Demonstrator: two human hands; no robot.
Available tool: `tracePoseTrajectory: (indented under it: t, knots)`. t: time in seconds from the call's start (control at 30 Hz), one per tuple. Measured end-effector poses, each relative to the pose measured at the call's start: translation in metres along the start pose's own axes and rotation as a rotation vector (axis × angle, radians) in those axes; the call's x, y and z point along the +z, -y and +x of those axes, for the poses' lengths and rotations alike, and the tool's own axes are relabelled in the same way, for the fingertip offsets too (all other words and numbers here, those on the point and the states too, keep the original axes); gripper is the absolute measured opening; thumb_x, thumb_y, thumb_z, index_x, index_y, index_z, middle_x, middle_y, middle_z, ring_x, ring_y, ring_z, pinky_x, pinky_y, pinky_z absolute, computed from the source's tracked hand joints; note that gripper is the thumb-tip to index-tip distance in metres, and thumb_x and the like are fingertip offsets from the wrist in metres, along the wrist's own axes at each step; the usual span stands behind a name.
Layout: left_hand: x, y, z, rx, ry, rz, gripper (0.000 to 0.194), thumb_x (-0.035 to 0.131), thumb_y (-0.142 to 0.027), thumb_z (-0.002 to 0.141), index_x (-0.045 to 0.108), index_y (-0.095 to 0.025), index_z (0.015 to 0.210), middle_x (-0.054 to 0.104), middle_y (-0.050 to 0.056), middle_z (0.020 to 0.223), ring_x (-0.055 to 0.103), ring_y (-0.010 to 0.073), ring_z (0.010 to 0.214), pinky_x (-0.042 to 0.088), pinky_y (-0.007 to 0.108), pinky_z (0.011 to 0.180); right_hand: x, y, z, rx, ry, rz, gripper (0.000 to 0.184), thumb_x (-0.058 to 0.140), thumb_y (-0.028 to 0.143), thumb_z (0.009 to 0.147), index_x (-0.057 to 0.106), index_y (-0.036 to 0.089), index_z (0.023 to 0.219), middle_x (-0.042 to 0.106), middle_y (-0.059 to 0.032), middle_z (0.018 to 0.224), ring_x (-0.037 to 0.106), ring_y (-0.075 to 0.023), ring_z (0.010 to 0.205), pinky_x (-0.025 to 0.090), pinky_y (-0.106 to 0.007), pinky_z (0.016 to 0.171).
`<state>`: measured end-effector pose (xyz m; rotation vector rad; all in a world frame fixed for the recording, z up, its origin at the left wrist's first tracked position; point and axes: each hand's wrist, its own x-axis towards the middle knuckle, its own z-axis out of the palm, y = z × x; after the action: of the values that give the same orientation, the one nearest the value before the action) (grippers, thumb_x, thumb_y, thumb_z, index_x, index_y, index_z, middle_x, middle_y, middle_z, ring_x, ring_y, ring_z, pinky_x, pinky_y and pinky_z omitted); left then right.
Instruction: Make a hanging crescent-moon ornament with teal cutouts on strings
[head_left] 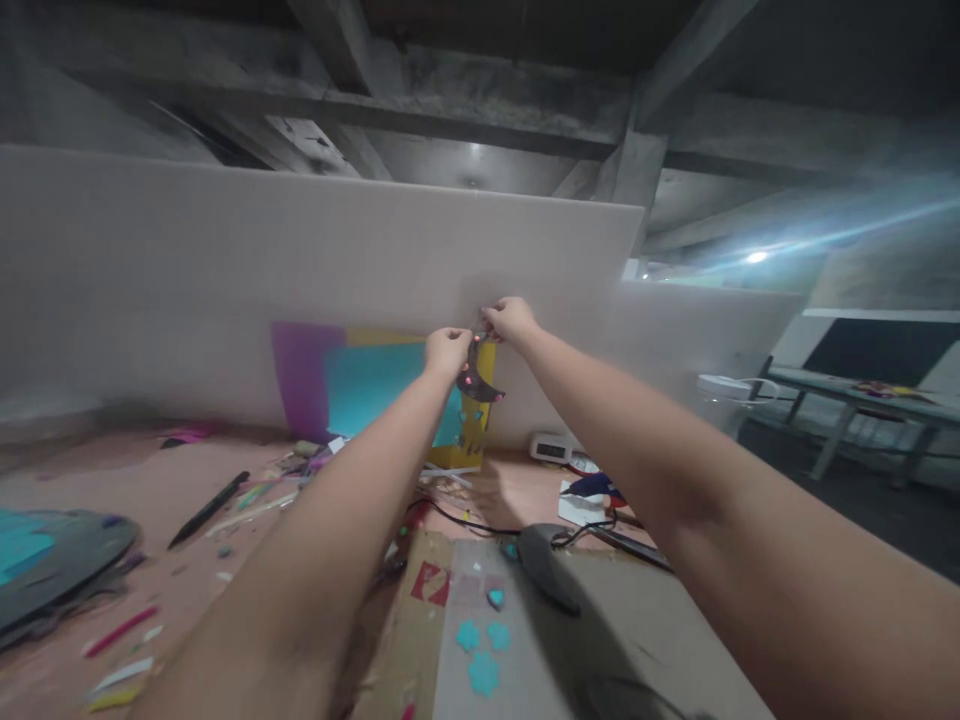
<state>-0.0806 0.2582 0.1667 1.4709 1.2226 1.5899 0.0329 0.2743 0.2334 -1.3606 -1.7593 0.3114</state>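
Observation:
Both my arms reach forward to a large white board [225,270] standing upright at the back of the table. My left hand [447,352] is closed on the lower part of a dark grey crescent-shaped cutout [477,378] with small pink dots on it. My right hand [510,318] pinches the cutout's upper tip against the board. Behind the cutout lean coloured sheets: purple [298,378], teal [375,392] and yellow [480,435].
On the pinkish table [150,500] lie a black pen [208,508], paper scraps, a grey and teal piece [52,560] at the left, a cardboard piece with teal flower cutouts [480,650], a black cable [465,520] and a glue gun [596,488]. Another table [855,395] stands at the right.

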Motion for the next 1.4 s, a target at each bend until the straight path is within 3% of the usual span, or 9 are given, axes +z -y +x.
tracePoseTrajectory:
  t: [0.27, 0.47, 0.63, 0.87, 1.1, 1.27, 1.4]
  knots:
    - [-0.002, 0.014, -0.002, -0.141, 0.008, 0.050, 0.035, 0.057, -0.034, 0.092, 0.057, -0.014, 0.121, 0.059, 0.010, 0.120, 0.061, 0.0227, 0.102, 0.054, 0.043, 0.085, 0.008, -0.003, 0.000, -0.003, 0.069, -0.151, 0.027, 0.057, 0.026, 0.091, 0.062, 0.011, 0.070, 0.058, -0.0013, 0.054, 0.053, -0.0092, 0.044, 0.049, -0.023, 0.050]
    - [-0.005, 0.039, -0.011, -0.168, 0.022, 0.180, 0.035, 0.057, -0.033, 0.092, 0.056, -0.015, 0.122, 0.059, 0.010, 0.121, 0.061, 0.0226, 0.103, 0.054, 0.043, 0.086, 0.014, -0.026, -0.018, -0.004, 0.123, -0.252, 0.022, 0.062, 0.031, 0.089, 0.065, 0.011, 0.081, 0.062, 0.0009, 0.064, 0.056, -0.0085, 0.052, 0.049, -0.024, 0.055]
    - [-0.017, 0.050, -0.019, -0.109, -0.011, 0.297, 0.034, 0.057, -0.033, 0.092, 0.056, -0.015, 0.121, 0.059, 0.010, 0.121, 0.061, 0.0223, 0.103, 0.053, 0.043, 0.086, -0.002, -0.038, -0.048, -0.058, 0.126, -0.249, 0.018, 0.055, 0.024, 0.090, 0.069, 0.013, 0.087, 0.067, -0.0033, 0.067, 0.054, -0.0081, 0.050, 0.043, -0.021, 0.052]
    - [-0.042, 0.056, -0.040, -0.040, -0.061, 0.437, 0.034, 0.057, -0.033, 0.092, 0.056, -0.015, 0.121, 0.059, 0.010, 0.121, 0.061, 0.0224, 0.104, 0.053, 0.043, 0.087, -0.034, -0.050, -0.120, -0.123, 0.228, -0.229, 0.020, 0.053, 0.025, 0.088, 0.070, 0.015, 0.086, 0.067, -0.0025, 0.066, 0.051, -0.0080, 0.048, 0.036, -0.021, 0.050]
    - [-0.060, 0.040, -0.078, -0.028, -0.024, 0.490, 0.031, 0.056, -0.036, 0.093, 0.060, -0.014, 0.113, 0.063, 0.008, 0.111, 0.063, 0.0196, 0.094, 0.054, 0.040, 0.082, -0.066, -0.068, -0.220, -0.185, 0.407, -0.213, 0.025, 0.052, 0.031, 0.087, 0.065, 0.015, 0.074, 0.065, -0.0011, 0.063, 0.049, -0.0101, 0.052, 0.031, -0.023, 0.051]
    - [-0.057, 0.029, -0.128, 0.030, 0.054, 0.509, 0.035, 0.044, -0.037, 0.092, 0.065, -0.013, 0.080, 0.068, 0.005, 0.078, 0.062, 0.0154, 0.070, 0.047, 0.026, 0.065, -0.090, -0.092, -0.284, -0.274, 0.478, -0.214, 0.033, 0.042, 0.034, 0.091, 0.064, 0.016, 0.075, 0.064, -0.0028, 0.066, 0.054, -0.0134, 0.059, 0.032, -0.024, 0.055]
    - [-0.044, 0.019, -0.187, 0.100, 0.165, 0.597, 0.031, 0.047, -0.038, 0.083, 0.064, -0.015, 0.071, 0.064, 0.002, 0.065, 0.058, 0.0159, 0.063, 0.038, 0.024, 0.056, -0.110, -0.112, -0.322, -0.250, 0.472, -0.248, 0.029, 0.043, 0.031, 0.090, 0.065, 0.020, 0.075, 0.066, -0.0026, 0.067, 0.055, -0.0146, 0.059, 0.034, -0.025, 0.056]
